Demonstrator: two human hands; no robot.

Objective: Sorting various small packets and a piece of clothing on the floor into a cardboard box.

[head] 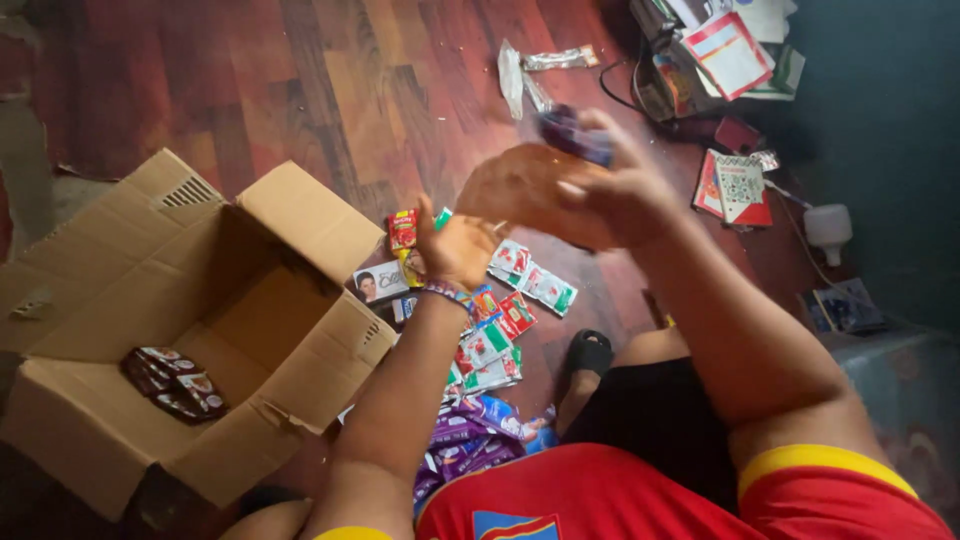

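**2 hands raised over a floor strewn with sachets**

2 bare hands hover above a dark red wooden floor (330,70). The right hand (620,190) is lifted highest, its fingers curled around a small purple packet (572,132) that is blurred by motion; a brownish, translucent blur (520,190) sits just beneath that hand, and what it is cannot be told. The left hand (458,245) is lower, a bracelet at its wrist, with the fingers loosely spread and the palm turned up; whether it pinches anything cannot be told.

Below the hands lie scattered sachets (520,285), red, green and white, and nearer the body a heap of purple packets (470,440). To the left stands an open cardboard box (300,215) with its flaps folded out; a small bundle of dark brown sachets (175,383) rests in its bottom corner. Papers and booklets (735,185) lie at the far right, near a small white object (828,228).
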